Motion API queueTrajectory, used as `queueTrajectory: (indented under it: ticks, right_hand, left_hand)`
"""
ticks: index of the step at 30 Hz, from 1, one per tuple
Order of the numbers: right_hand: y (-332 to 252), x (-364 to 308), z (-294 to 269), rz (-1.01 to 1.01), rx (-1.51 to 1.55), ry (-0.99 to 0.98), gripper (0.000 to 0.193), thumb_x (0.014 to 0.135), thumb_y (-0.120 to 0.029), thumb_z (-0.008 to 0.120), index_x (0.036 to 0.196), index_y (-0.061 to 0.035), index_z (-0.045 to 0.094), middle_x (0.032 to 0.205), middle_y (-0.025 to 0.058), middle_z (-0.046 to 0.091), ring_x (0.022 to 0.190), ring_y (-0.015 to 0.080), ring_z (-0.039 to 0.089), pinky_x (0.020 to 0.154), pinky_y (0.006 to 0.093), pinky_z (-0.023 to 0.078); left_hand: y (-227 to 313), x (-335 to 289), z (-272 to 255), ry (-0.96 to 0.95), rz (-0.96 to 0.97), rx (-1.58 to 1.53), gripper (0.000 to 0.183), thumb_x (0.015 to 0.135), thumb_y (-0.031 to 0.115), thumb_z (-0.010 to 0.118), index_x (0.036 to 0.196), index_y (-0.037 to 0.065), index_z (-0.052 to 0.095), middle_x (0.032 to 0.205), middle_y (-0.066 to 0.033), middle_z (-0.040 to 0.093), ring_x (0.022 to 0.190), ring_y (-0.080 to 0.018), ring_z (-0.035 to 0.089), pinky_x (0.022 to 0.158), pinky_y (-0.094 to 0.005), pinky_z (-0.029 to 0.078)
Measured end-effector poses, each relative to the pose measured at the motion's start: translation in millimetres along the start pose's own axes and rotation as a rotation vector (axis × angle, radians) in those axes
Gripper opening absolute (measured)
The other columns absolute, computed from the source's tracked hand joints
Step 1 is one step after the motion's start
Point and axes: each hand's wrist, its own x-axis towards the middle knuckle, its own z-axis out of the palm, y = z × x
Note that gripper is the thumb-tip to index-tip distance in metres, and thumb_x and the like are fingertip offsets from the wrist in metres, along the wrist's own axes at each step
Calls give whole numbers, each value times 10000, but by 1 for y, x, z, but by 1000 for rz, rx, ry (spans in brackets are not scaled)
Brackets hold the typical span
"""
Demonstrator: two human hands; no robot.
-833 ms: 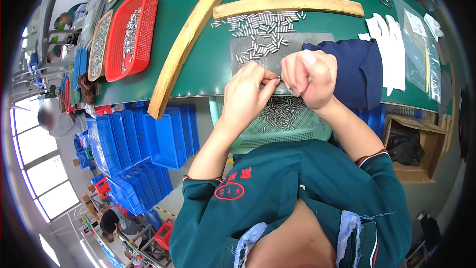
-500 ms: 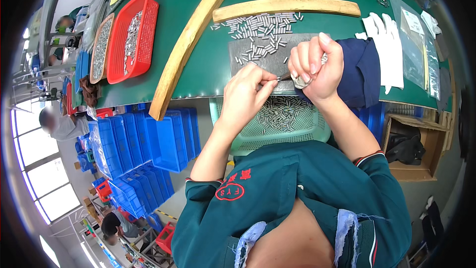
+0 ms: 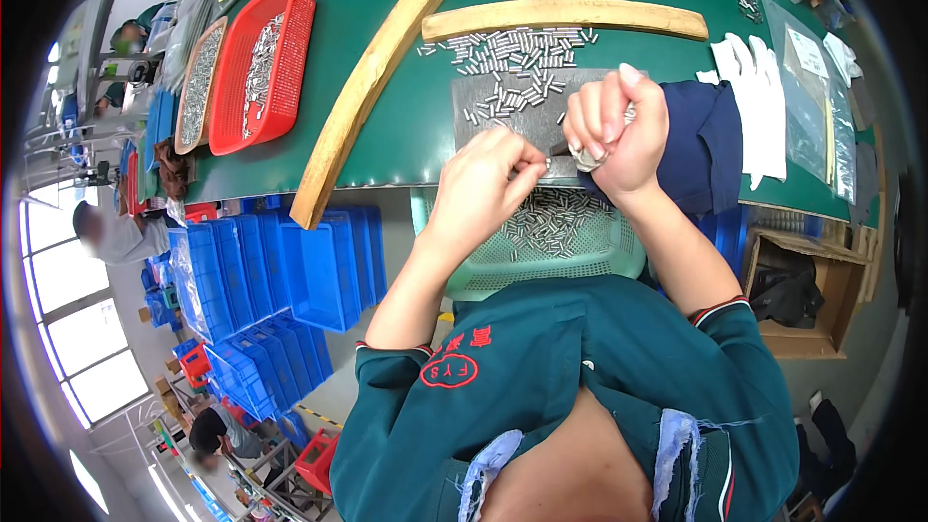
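My left hand (image 3: 486, 179) pinches a small silver metal pin (image 3: 548, 162) between thumb and forefinger, over the table's front edge. My right hand (image 3: 623, 135) is closed in a fist around a tool whose grip is wrapped in whitish cloth (image 3: 587, 160). A dark, narrow tip of that tool points left toward the pin; its kind is hidden by the fingers. Beneath both hands lies a dark grey plate (image 3: 478, 106) on the green table. Loose pins (image 3: 522, 53) are heaped on the plate's far side and beyond it. Below the edge, a pale green basket (image 3: 483, 280) holds many more.
Two wooden bars (image 3: 570, 14) (image 3: 362, 97) border the pins behind and at left. Navy cloth (image 3: 706, 150) and white gloves (image 3: 759, 116) lie at right. A red basket (image 3: 302, 68) stands far left. Blue crates (image 3: 324, 271) are stacked below; a cardboard box (image 3: 822, 333) sits lower right.
My left thumb and forefinger have shifted slightly, and the pin end shows a little lower beside the tool. My right fist keeps its grip. The whole view has moved slightly.
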Motion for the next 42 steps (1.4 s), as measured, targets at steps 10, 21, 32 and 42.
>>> queueTrajectory:
  ticks: [10,21,32,42]
  right_hand:
    - [-1,-2,0,-56,29,41,459,902,-248,329,472,-89,310,388,38,307,328,120,277,366,272,297]
    - [-1,-3,-4,-83,36,11,462,906,-242,322,469,-93,314,386,39,318,326,121,287,363,268,299]
    - [3,-5,-1,-115,-81,-76,462,903,-226,332,464,-83,322,388,44,335,330,117,300,368,264,303]
    - [3,-4,-3,-121,-21,-26,459,903,-216,341,463,-84,330,386,43,340,327,117,302,368,268,300]
  left_hand:
    - [5,31,10,205,146,242,129,755,157,651,837,69,606,786,-55,554,716,-219,568,636,-327,467]
    - [2,14,2,50,119,185,96,735,117,657,762,54,589,713,-64,533,709,-236,542,631,-340,439]
    - [-1,9,8,135,120,166,104,735,106,672,776,54,592,702,-64,527,669,-227,540,605,-328,440]
    - [1,7,6,74,179,179,110,749,98,653,825,57,584,725,-60,541,698,-222,556,642,-332,453]
